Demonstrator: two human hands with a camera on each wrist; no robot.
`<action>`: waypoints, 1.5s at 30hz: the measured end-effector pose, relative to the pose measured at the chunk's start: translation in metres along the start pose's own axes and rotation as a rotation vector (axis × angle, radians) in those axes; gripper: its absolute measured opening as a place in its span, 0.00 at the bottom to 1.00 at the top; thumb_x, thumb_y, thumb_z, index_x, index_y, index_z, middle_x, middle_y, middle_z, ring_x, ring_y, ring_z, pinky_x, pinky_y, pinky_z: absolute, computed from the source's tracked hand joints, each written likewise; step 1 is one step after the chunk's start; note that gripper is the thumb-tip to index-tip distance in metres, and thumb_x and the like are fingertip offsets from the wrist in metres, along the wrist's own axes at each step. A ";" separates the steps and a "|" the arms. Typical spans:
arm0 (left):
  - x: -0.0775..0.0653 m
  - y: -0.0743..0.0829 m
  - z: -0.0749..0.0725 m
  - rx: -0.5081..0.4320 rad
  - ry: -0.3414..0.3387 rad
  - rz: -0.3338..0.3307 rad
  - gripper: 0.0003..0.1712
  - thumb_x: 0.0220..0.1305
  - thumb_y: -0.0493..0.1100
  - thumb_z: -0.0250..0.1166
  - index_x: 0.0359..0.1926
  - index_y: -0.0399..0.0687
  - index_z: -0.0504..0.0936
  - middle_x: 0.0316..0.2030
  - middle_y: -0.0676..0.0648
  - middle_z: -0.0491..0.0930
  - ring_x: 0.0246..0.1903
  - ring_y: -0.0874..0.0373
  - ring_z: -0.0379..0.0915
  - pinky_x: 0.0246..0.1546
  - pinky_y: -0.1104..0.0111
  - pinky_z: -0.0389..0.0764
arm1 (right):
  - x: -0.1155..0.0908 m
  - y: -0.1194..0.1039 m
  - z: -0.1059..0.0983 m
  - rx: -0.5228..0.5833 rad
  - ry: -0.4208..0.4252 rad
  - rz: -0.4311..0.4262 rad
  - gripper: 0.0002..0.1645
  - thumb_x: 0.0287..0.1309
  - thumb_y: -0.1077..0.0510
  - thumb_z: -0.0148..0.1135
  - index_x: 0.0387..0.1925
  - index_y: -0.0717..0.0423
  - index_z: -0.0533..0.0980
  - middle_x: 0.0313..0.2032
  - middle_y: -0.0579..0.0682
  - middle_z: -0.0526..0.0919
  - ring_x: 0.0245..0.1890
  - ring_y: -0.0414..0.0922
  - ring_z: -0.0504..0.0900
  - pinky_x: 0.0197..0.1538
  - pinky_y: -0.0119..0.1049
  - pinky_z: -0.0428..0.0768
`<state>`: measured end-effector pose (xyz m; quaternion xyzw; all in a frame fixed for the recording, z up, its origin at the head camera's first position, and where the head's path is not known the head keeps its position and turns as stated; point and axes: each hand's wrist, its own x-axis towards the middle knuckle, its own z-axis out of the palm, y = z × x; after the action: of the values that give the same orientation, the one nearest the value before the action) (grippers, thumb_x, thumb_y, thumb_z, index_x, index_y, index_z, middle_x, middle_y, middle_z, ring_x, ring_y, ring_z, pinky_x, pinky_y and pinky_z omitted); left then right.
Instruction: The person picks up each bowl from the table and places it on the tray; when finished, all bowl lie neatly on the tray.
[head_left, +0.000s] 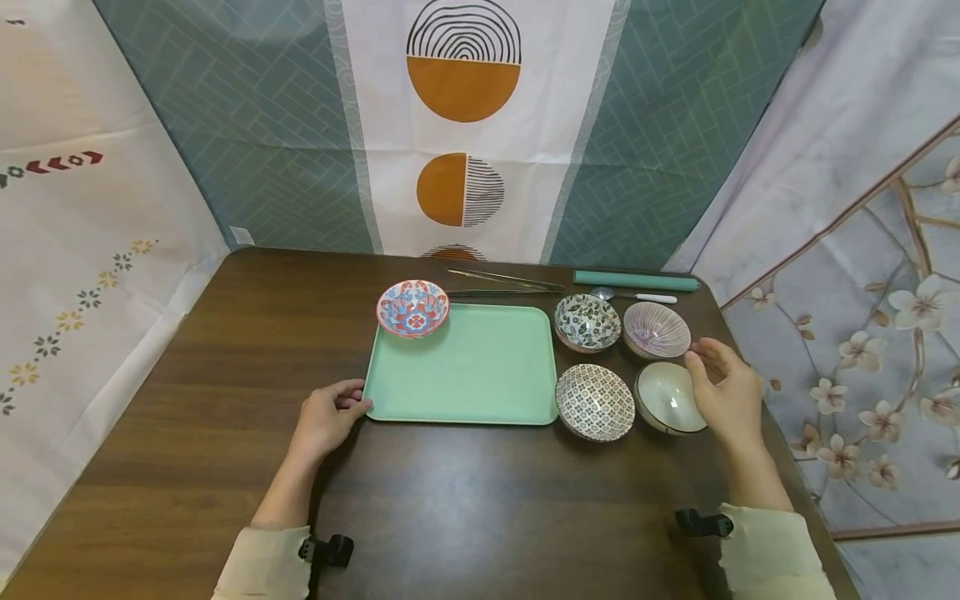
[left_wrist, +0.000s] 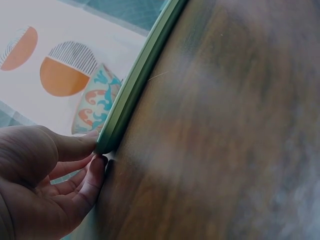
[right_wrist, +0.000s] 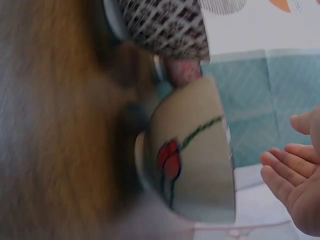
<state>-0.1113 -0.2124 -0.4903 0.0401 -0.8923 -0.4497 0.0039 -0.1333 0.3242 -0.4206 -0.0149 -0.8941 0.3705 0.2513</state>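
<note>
My left hand (head_left: 327, 419) is at the near left corner of a green rectangular tray (head_left: 465, 367). In the left wrist view, thumb and curled fingers meet at the corner of its rim, pinching it. A red-and-blue patterned bowl (head_left: 412, 309) sits on the tray's far left corner. My right hand (head_left: 726, 392) hovers beside a white bowl (head_left: 670, 398), hiding part of its right side. The right wrist view shows a red flower on that bowl's (right_wrist: 195, 160) outside, with the hand's fingers extended and apart from it. Near the fingertips is a purple-streaked bowl (head_left: 657, 330).
A brown checked bowl (head_left: 595, 402) and a leaf-patterned bowl (head_left: 588, 322) stand right of the tray. Behind them lie a white-handled spoon (head_left: 652, 297) and a teal roll-shaped case (head_left: 636, 282). Thin metallic sticks (head_left: 510, 279) lie behind the tray on the wooden table (head_left: 465, 500).
</note>
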 end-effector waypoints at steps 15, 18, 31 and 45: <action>0.000 0.000 0.000 -0.015 -0.005 -0.010 0.20 0.65 0.35 0.69 0.56 0.29 0.81 0.41 0.37 0.84 0.41 0.46 0.81 0.36 0.75 0.77 | -0.013 0.049 -0.011 -0.153 -0.116 0.031 0.20 0.68 0.59 0.62 0.51 0.75 0.78 0.44 0.71 0.84 0.42 0.68 0.85 0.45 0.22 0.71; 0.000 0.000 0.000 -0.016 -0.011 -0.014 0.20 0.66 0.36 0.69 0.56 0.29 0.81 0.41 0.37 0.84 0.42 0.47 0.81 0.36 0.75 0.77 | -0.015 0.056 -0.013 -0.210 -0.183 0.026 0.21 0.69 0.57 0.60 0.49 0.75 0.80 0.41 0.70 0.85 0.39 0.68 0.85 0.40 0.39 0.79; 0.000 -0.001 0.000 -0.017 -0.011 -0.008 0.21 0.66 0.36 0.69 0.56 0.30 0.81 0.42 0.37 0.84 0.42 0.46 0.81 0.37 0.75 0.77 | -0.016 0.066 -0.012 -0.237 -0.242 0.071 0.21 0.71 0.57 0.57 0.47 0.74 0.82 0.40 0.70 0.85 0.44 0.70 0.83 0.45 0.63 0.77; 0.001 -0.003 0.000 -0.009 -0.004 0.007 0.20 0.65 0.35 0.70 0.55 0.28 0.82 0.40 0.37 0.85 0.40 0.47 0.81 0.35 0.75 0.77 | 0.012 0.032 -0.024 -0.179 -0.191 0.207 0.26 0.73 0.52 0.56 0.51 0.75 0.80 0.41 0.70 0.85 0.31 0.39 0.81 0.28 0.20 0.71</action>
<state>-0.1116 -0.2144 -0.4925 0.0362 -0.8904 -0.4537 0.0037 -0.1381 0.3654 -0.4220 -0.0937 -0.9371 0.3129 0.1232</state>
